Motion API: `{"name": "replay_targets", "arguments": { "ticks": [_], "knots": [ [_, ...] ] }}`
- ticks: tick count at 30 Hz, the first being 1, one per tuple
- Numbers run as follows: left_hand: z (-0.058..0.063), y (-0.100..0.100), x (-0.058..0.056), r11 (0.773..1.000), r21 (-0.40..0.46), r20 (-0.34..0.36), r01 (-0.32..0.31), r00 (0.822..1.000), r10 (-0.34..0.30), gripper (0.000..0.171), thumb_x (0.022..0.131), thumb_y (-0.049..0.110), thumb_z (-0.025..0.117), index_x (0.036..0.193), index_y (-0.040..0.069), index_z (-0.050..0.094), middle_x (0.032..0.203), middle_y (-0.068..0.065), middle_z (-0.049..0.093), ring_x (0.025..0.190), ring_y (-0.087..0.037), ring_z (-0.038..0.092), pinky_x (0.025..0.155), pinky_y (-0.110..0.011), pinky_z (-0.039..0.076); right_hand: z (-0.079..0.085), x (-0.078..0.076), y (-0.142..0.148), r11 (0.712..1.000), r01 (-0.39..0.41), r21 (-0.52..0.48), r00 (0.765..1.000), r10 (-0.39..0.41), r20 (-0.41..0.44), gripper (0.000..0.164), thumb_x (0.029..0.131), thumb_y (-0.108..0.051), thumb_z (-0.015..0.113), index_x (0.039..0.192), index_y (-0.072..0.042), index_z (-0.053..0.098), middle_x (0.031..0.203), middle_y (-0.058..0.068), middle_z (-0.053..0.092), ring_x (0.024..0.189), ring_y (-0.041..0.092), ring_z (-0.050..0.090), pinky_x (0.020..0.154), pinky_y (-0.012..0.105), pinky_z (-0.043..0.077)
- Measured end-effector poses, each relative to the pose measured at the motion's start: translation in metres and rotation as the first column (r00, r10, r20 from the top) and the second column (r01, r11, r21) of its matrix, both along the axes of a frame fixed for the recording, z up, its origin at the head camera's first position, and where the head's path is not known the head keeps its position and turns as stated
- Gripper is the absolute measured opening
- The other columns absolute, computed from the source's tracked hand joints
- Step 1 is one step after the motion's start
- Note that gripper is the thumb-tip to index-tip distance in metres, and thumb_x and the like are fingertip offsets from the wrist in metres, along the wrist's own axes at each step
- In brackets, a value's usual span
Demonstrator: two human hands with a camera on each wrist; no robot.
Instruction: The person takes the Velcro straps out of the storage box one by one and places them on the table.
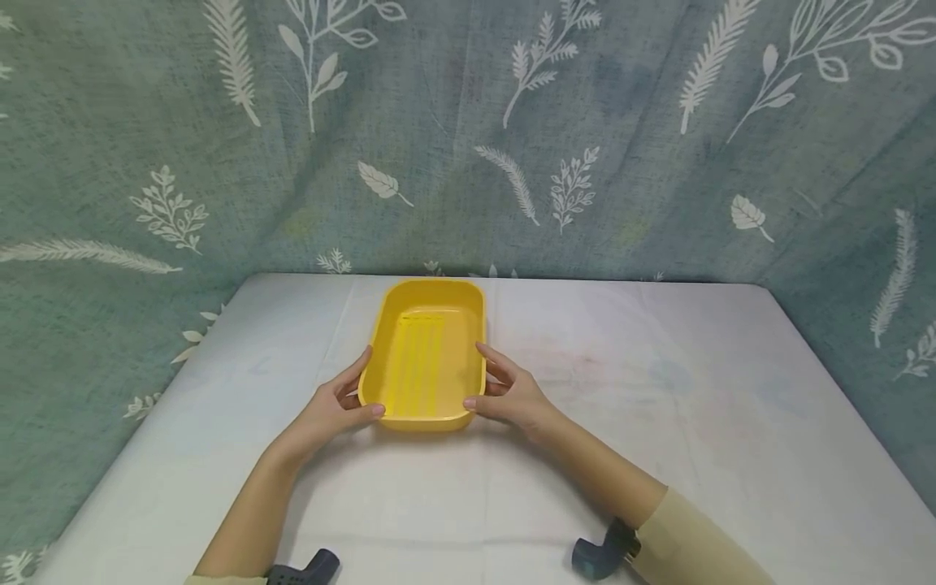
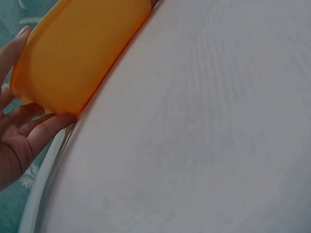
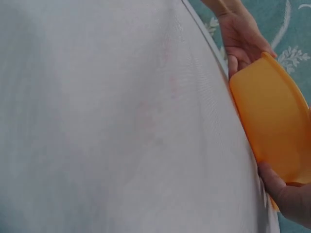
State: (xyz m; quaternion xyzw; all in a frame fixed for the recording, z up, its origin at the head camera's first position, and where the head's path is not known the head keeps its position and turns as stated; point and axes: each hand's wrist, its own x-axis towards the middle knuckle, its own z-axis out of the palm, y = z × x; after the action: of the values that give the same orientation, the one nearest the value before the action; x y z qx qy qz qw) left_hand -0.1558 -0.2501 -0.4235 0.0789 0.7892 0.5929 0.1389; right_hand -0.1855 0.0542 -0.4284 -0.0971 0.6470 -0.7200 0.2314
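1. Nearest, low in the head view, two dark wrist devices (image 1: 601, 556) show, one at each wrist; a beige sleeve (image 1: 698, 540) covers the lower right forearm, and a strip of the same colour edges the left.
2. Both forearms reach forward over the white-covered worktop (image 1: 629, 422).
3. The left hand (image 1: 342, 402) is clamped on the tray's near left corner, thumb on the near rim and fingers along the left wall.
4. The right hand (image 1: 514, 396) is likewise clamped at the near right corner, its thumb on the rim and its fingers against the right wall.
5. Between them is the yellow tray (image 1: 458, 357), upright, rounded at the corners, with brighter stripes running lengthwise along its floor. It sits left of the worktop's middle, its far end just beside the back edge, nearer the back left corner than the back right. I cannot tell whether its whole base touches the cloth.
6. Beyond the back edge hangs a blue-green curtain (image 1: 439, 162) printed with white leaves and sprigs.
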Motion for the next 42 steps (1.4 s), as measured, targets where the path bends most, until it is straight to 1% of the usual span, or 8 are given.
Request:
{"name": "replay_targets", "arguments": {
  "ticks": [7, 14, 21, 28, 31, 34, 37, 42],
  "knots": [
    [0.0, 0.009, 0.001, 0.999, 0.038, 0.009, 0.007, 1.0, -0.007, 0.095, 0.081, 0.017, 0.076, 0.153, 0.024, 0.014, 0.155, -0.014, 0.024, 0.118, -0.033, 0.056, 0.087, -0.019, 0.051, 0.002, 0.003, 0.009, 1.0, 0.028, 0.006, 0.999, -0.028, 0.023, 0.092, 0.073, -0.007, 0.081, 0.149, -0.025, 0.032, 0.151, 0.013, 0.031, 0.129, 0.032, 0.046, 0.089, 0.038, 0.054],
    [0.001, 0.016, 0.0, 0.998, 0.054, 0.033, 0.023, 0.999, -0.025, 0.094, 0.08, 0.018, 0.076, 0.152, 0.028, 0.016, 0.155, -0.012, 0.025, 0.117, -0.029, 0.057, 0.088, -0.021, 0.051, 0.002, 0.004, 0.017, 0.999, 0.047, 0.014, 0.998, -0.047, 0.049, 0.088, 0.072, -0.008, 0.082, 0.144, -0.032, 0.038, 0.151, 0.011, 0.031, 0.129, 0.031, 0.047, 0.089, 0.038, 0.053],
    [0.001, 0.024, -0.002, 0.997, 0.071, 0.04, 0.044, 0.998, -0.047, 0.095, 0.08, 0.018, 0.077, 0.153, 0.024, 0.016, 0.154, -0.014, 0.026, 0.12, -0.034, 0.055, 0.089, -0.024, 0.052, 0.003, 0.005, 0.028, 0.997, 0.062, 0.049, 0.997, -0.064, 0.053, 0.091, 0.072, -0.007, 0.081, 0.147, -0.029, 0.035, 0.15, 0.013, 0.033, 0.128, 0.033, 0.048, 0.088, 0.038, 0.054],
    [0.0, 0.033, -0.002, 0.994, 0.091, 0.025, 0.054, 0.998, -0.056, 0.094, 0.08, 0.016, 0.077, 0.152, 0.021, 0.017, 0.155, -0.013, 0.025, 0.12, -0.034, 0.054, 0.09, -0.024, 0.052, 0.004, 0.006, 0.038, 0.997, 0.057, 0.042, 0.996, -0.06, 0.069, 0.092, 0.072, -0.003, 0.08, 0.148, -0.028, 0.033, 0.151, 0.015, 0.03, 0.126, 0.034, 0.048, 0.086, 0.036, 0.055],
    [-0.003, 0.037, -0.003, 0.992, 0.107, 0.014, 0.062, 0.998, -0.064, 0.095, 0.079, 0.016, 0.077, 0.152, 0.02, 0.018, 0.155, -0.013, 0.024, 0.12, -0.035, 0.054, 0.09, -0.025, 0.052, 0.004, 0.007, 0.043, 0.998, 0.053, 0.029, 0.997, -0.055, 0.062, 0.093, 0.073, -0.003, 0.08, 0.149, -0.025, 0.031, 0.151, 0.018, 0.029, 0.127, 0.036, 0.047, 0.086, 0.037, 0.055],
    [-0.005, 0.042, -0.003, 0.991, 0.12, 0.004, 0.065, 0.998, -0.066, 0.095, 0.078, 0.016, 0.078, 0.152, 0.018, 0.019, 0.156, -0.013, 0.022, 0.122, -0.036, 0.052, 0.091, -0.026, 0.051, 0.003, 0.007, 0.048, 0.998, 0.047, 0.029, 0.997, -0.049, 0.059, 0.091, 0.075, -0.002, 0.078, 0.149, -0.023, 0.03, 0.152, 0.019, 0.028, 0.129, 0.038, 0.045, 0.086, 0.038, 0.055],
    [-0.006, 0.047, -0.004, 0.989, 0.133, -0.006, 0.065, 0.998, -0.065, 0.095, 0.077, 0.015, 0.079, 0.152, 0.015, 0.02, 0.156, -0.012, 0.021, 0.123, -0.036, 0.051, 0.091, -0.027, 0.051, 0.003, 0.007, 0.053, 0.997, 0.057, 0.046, 0.996, -0.06, 0.062, 0.088, 0.076, 0.0, 0.076, 0.149, -0.023, 0.031, 0.151, 0.019, 0.029, 0.128, 0.038, 0.045, 0.085, 0.038, 0.055],
    [-0.006, 0.054, -0.005, 0.987, 0.147, 0.0, 0.07, 0.997, -0.071, 0.096, 0.077, 0.015, 0.079, 0.152, 0.015, 0.02, 0.154, -0.015, 0.025, 0.122, -0.036, 0.052, 0.09, -0.029, 0.052, 0.003, 0.007, 0.061, 0.998, 0.066, 0.025, 0.995, -0.068, 0.078, 0.09, 0.076, 0.0, 0.077, 0.149, -0.022, 0.03, 0.151, 0.019, 0.029, 0.128, 0.039, 0.045, 0.084, 0.037, 0.056]
  ]
}}
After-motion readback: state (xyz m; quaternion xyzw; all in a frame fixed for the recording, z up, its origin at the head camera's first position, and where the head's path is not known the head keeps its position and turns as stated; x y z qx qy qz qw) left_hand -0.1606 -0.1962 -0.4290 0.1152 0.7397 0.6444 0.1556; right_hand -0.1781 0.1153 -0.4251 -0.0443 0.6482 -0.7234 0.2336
